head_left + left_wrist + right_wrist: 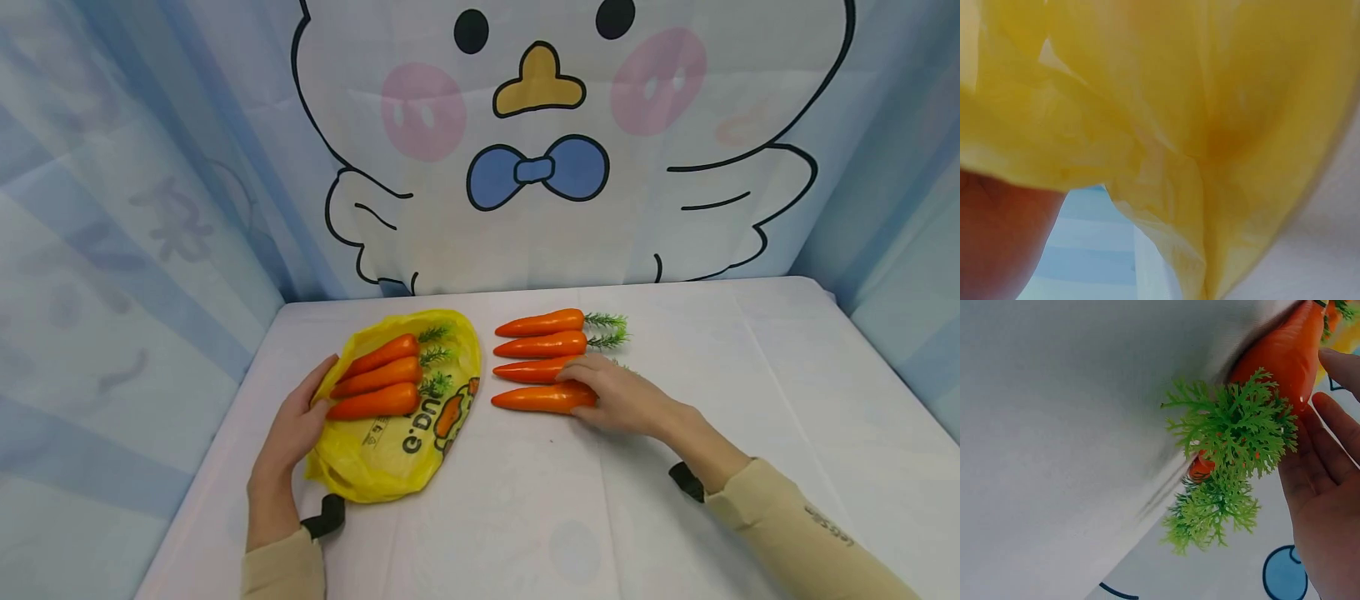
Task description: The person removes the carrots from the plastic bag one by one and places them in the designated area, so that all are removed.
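Note:
A yellow plastic bag (375,467) lies spread on the table at the left, with three toy carrots (378,402) and their green tops on it. My left hand (296,425) grips the bag's left edge, thumb over the top; in the left wrist view, yellow film (1147,94) fills most of the picture. To the right, several more carrots (540,345) lie in a row, tips pointing left. My right hand (618,396) holds the thick end of the nearest carrot (532,399). In the right wrist view, thumb and fingers are on either side of an orange carrot (1288,356).
A white cloth covers the table (510,533). Behind it hangs a curtain (637,225) with a cartoon bird, and blue-striped curtains (112,333) stand at the sides. Black straps (326,517) show at both wrists.

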`<action>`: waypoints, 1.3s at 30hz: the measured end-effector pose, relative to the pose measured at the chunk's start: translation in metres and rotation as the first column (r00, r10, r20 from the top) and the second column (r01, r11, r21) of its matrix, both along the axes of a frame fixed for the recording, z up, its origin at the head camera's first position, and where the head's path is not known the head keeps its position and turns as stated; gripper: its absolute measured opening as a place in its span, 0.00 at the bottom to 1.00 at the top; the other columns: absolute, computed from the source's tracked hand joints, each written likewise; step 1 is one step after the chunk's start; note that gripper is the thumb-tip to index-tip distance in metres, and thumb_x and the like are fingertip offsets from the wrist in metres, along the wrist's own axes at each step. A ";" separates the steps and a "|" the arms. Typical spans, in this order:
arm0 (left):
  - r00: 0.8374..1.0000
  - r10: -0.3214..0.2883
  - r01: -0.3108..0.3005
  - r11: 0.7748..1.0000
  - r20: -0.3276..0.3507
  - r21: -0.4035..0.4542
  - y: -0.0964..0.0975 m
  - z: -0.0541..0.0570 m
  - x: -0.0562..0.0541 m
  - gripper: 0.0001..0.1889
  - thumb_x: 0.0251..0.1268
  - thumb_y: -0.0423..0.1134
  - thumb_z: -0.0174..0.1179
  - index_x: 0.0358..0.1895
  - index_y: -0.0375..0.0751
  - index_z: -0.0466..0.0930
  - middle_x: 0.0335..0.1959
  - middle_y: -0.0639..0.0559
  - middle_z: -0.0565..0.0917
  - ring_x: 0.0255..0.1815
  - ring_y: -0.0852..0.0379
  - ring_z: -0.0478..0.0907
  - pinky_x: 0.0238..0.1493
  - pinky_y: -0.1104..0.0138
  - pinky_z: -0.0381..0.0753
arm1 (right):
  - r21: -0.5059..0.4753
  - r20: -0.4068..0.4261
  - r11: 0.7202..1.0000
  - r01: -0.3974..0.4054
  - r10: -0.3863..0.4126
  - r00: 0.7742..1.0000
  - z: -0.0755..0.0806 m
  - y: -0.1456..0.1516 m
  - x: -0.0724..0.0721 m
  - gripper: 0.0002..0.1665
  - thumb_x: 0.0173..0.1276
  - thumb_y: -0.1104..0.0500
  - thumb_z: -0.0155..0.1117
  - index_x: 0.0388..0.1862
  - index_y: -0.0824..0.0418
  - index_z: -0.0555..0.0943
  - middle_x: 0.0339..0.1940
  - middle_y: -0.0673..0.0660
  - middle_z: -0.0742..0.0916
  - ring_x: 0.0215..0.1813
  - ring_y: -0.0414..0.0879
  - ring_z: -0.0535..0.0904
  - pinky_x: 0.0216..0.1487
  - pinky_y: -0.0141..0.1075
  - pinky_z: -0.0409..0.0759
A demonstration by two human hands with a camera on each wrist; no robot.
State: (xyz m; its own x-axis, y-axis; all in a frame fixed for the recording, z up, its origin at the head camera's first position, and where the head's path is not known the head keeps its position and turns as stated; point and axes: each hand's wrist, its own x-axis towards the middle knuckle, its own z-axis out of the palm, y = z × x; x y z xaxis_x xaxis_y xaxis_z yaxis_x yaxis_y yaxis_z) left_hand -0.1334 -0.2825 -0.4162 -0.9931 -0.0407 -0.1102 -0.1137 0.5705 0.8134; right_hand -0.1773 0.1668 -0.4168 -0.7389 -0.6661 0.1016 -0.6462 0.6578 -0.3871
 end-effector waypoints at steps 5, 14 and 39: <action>1.000 0.006 -0.006 1.000 0.017 0.003 0.000 0.000 0.000 0.34 0.74 0.29 0.38 0.83 0.47 0.49 0.82 0.44 0.52 0.81 0.40 0.46 0.75 0.40 0.49 | -0.005 0.022 1.000 0.020 -0.020 1.000 0.006 -0.002 -0.003 0.24 0.64 0.63 0.72 0.59 0.65 0.81 0.60 0.60 0.82 0.62 0.57 0.75 0.64 0.53 0.74; 1.000 0.007 -0.007 1.000 0.022 0.005 0.000 0.000 0.000 0.34 0.74 0.29 0.38 0.83 0.47 0.49 0.82 0.44 0.52 0.81 0.40 0.46 0.75 0.40 0.49 | -0.077 0.116 0.996 0.052 -0.043 0.992 0.019 -0.019 -0.008 0.27 0.65 0.62 0.72 0.63 0.59 0.79 0.64 0.54 0.81 0.63 0.53 0.73 0.63 0.52 0.76; 1.000 0.012 -0.012 1.000 0.023 0.006 0.000 0.002 -0.001 0.34 0.74 0.29 0.38 0.83 0.48 0.49 0.82 0.45 0.53 0.81 0.41 0.46 0.75 0.41 0.49 | -0.107 0.074 0.993 -0.056 0.064 0.995 0.044 -0.099 -0.028 0.30 0.67 0.57 0.70 0.67 0.62 0.76 0.68 0.58 0.77 0.70 0.53 0.69 0.70 0.46 0.70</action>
State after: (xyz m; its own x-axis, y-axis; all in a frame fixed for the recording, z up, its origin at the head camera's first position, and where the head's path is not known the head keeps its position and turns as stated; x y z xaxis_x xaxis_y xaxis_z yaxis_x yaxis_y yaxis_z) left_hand -0.1341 -0.2823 -0.4147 -0.9898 -0.0514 -0.1329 -0.1386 0.5639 0.8142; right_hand -0.2053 0.0676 -0.3724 -0.7063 -0.6980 0.1178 -0.6489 0.5719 -0.5018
